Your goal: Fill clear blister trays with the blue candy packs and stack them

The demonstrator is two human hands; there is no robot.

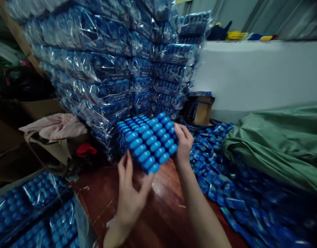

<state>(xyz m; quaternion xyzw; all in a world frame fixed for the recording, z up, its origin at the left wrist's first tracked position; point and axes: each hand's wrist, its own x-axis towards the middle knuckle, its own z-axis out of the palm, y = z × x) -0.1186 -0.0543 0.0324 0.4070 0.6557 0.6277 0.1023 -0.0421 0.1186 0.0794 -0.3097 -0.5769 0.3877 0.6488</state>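
Observation:
Both my hands hold a pack of shiny blue rounded pieces [150, 143] set in close rows, tilted above the floor. My left hand [134, 191] grips its near left corner, thumb at the front and fingers along the left side. At the far right edge my right hand [183, 139] is closed around its side. Just behind stands a similar pack [124, 127], partly hidden by the held one. What lies under the rounded tops, a box or a tray, I cannot make out.
Tall stacks of plastic-wrapped blue packs [96, 65] rise behind. Wrapped packs [34, 210] sit at lower left. Many loose blue packets [215, 165] cover the floor at right, partly under a green sheet [277, 141]. An open cardboard box [203, 112] stands by the white wall [256, 75].

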